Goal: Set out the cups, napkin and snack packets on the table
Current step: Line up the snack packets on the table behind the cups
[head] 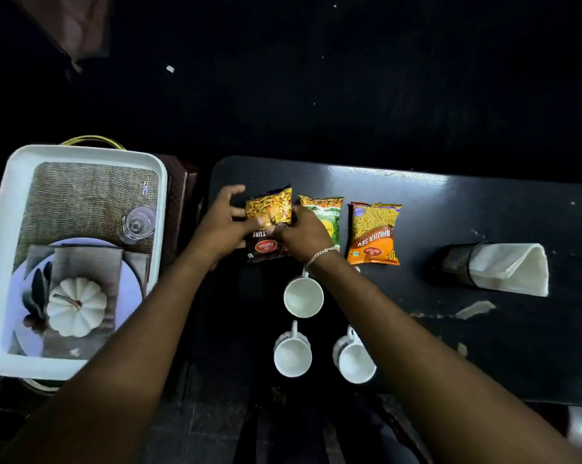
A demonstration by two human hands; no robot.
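Three snack packets lie in a row on the black table [483, 346]: a dark brown mixture packet [270, 209], a green packet [326, 212] and an orange bhujia sev packet [375, 232]. My left hand [226, 226] grips the brown packet's left edge. My right hand [304, 234] grips its right edge and covers part of the green packet. Three white cups stand nearer to me: one [303, 298] behind, two in front [293, 358] [356, 363]. A folded white napkin [514, 267] sticks out of a black mesh holder [457, 262] lying at the right.
At the left, off the table, a white tray [1, 229] holds a burlap mat, a glass [138, 224], a plate, grey napkins and a white pumpkin [76, 306]. The table's surface has chipped paint at the right. All around is dark floor.
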